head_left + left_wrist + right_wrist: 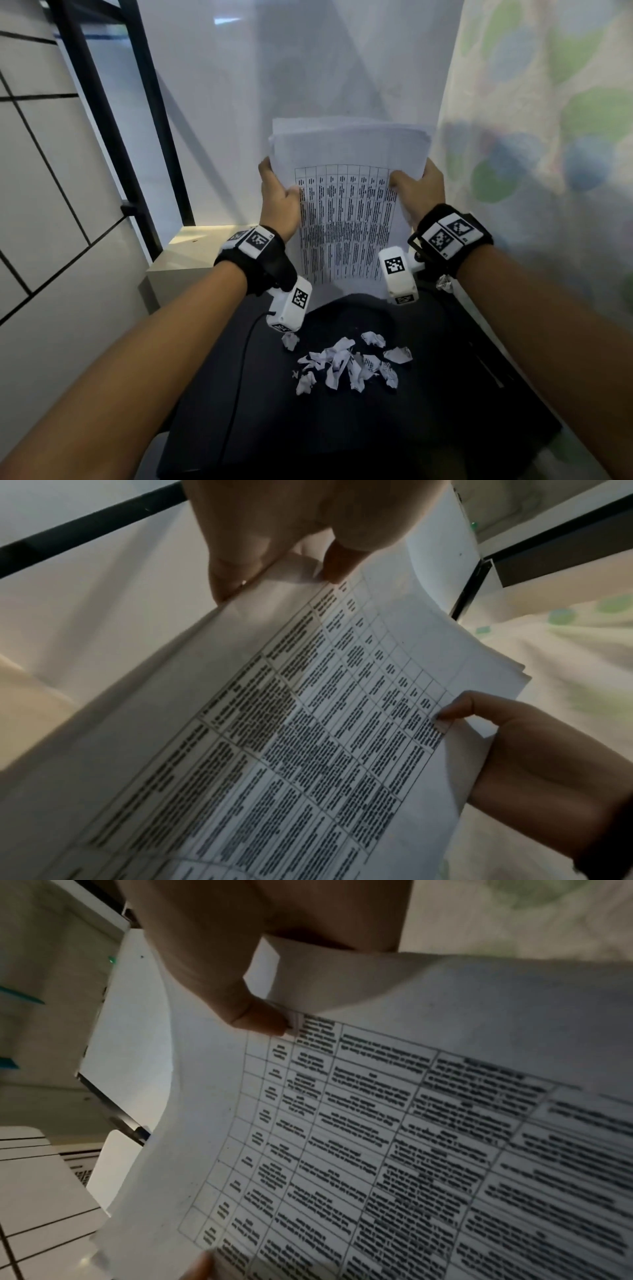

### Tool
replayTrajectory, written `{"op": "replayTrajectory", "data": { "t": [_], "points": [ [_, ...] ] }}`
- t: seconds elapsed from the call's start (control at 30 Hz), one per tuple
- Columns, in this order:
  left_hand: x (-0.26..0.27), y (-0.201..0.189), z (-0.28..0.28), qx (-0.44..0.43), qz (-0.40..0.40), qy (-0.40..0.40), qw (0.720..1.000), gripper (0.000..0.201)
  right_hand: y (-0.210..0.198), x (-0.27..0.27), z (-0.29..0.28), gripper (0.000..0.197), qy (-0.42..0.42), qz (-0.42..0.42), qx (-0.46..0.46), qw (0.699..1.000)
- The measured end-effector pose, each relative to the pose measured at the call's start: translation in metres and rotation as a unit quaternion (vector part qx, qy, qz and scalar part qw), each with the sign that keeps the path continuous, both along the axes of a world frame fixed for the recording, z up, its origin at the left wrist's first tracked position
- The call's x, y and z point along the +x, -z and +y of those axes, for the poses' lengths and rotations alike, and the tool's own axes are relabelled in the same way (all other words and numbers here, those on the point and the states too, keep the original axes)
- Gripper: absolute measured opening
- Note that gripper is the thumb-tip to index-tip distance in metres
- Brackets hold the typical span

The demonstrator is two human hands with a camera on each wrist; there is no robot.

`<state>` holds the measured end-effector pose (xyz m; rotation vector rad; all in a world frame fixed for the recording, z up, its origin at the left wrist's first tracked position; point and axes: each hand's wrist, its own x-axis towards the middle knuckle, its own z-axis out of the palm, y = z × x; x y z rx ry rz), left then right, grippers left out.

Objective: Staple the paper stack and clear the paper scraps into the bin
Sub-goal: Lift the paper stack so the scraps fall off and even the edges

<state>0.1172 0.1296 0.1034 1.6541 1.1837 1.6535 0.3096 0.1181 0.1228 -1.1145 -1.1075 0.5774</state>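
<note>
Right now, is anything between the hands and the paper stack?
No. The left hand and right hand already hold the paper stack by its side edges, upright above the paper scraps.

Soft daylight comes through the frosted pane (239,85) ahead, leaving the head view evenly lit but cool. Long diagonal shadows cross that pane. The patterned curtain (548,120) at the right is smeared and out of focus, and straight tile lines bow toward the frame edges (wide-angle distortion). Both wrist views are dim and grainy; printed text on the paper stack (342,737) is blurred, perhaps by motion, and unreadable.
</note>
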Motion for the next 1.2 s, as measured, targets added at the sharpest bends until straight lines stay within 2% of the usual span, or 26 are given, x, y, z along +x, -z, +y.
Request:
{"op": "replayTrajectory", "data": {
  "t": [0.13, 0.3, 0.37, 0.47, 0.53, 0.6, 0.7, 0.73, 0.77, 0.8, 0.87, 0.93, 1.03, 1.1, 1.17, 1.2],
  "points": [
    [0.001, -0.001, -0.006, 0.067, 0.038, -0.025, 0.997, 0.076, 0.001, 0.004, -0.003, 0.041, 0.007, -0.011, -0.027, 1.000],
    [0.007, -0.024, -0.014, 0.093, 0.169, -0.046, 0.980, 0.091, -0.002, 0.006, 0.001, 0.050, 0.017, 0.005, -0.055, 0.998],
    [0.009, -0.031, -0.015, 0.088, 0.252, -0.084, 0.960, 0.093, -0.002, 0.008, 0.001, 0.050, 0.004, 0.009, -0.075, 0.997],
    [0.010, -0.037, -0.016, 0.040, 0.382, -0.153, 0.910, 0.084, 0.004, 0.010, -0.002, 0.039, -0.016, -0.001, -0.104, 0.994],
    [0.010, -0.040, -0.015, 0.038, 0.411, -0.178, 0.893, 0.076, 0.007, 0.010, -0.002, 0.031, -0.025, -0.004, -0.106, 0.994],
    [0.011, -0.042, -0.013, 0.057, 0.433, -0.182, 0.881, 0.072, 0.008, 0.010, 0.000, 0.039, -0.018, -0.006, -0.114, 0.993],
    [0.011, -0.042, -0.010, 0.070, 0.490, -0.154, 0.855, 0.075, 0.010, 0.014, 0.006, 0.040, -0.026, 0.004, -0.119, 0.993],
    [0.010, -0.043, -0.009, 0.071, 0.497, -0.150, 0.852, 0.073, 0.010, 0.015, 0.006, 0.050, -0.029, 0.008, -0.123, 0.992],
    [0.009, -0.044, -0.007, 0.071, 0.496, -0.149, 0.852, 0.071, 0.010, 0.015, 0.005, 0.060, -0.032, 0.010, -0.130, 0.991],
    [0.008, -0.046, -0.004, 0.068, 0.494, -0.147, 0.855, 0.069, 0.011, 0.016, 0.005, 0.062, -0.040, 0.011, -0.132, 0.990],
    [0.007, -0.048, -0.001, 0.053, 0.486, -0.131, 0.862, 0.067, 0.008, 0.013, -0.002, 0.039, -0.052, 0.001, -0.143, 0.988],
    [0.006, -0.049, 0.000, 0.039, 0.459, -0.126, 0.879, 0.071, 0.006, 0.011, -0.006, 0.029, -0.059, 0.010, -0.143, 0.988],
    [-0.001, -0.041, 0.000, 0.029, 0.341, -0.159, 0.926, 0.090, 0.007, 0.011, -0.009, 0.036, -0.064, 0.026, -0.127, 0.989],
    [-0.007, -0.030, 0.002, -0.012, 0.229, -0.101, 0.968, 0.096, 0.007, 0.011, -0.012, 0.039, -0.063, 0.038, -0.118, 0.990],
    [-0.010, -0.021, 0.003, -0.062, 0.135, -0.019, 0.989, 0.081, 0.006, 0.011, -0.013, 0.038, -0.067, 0.039, -0.101, 0.992],
    [-0.011, -0.019, 0.002, -0.067, 0.103, -0.008, 0.992, 0.069, 0.005, 0.011, -0.013, 0.035, -0.071, 0.039, -0.091, 0.993]
  ]
}}
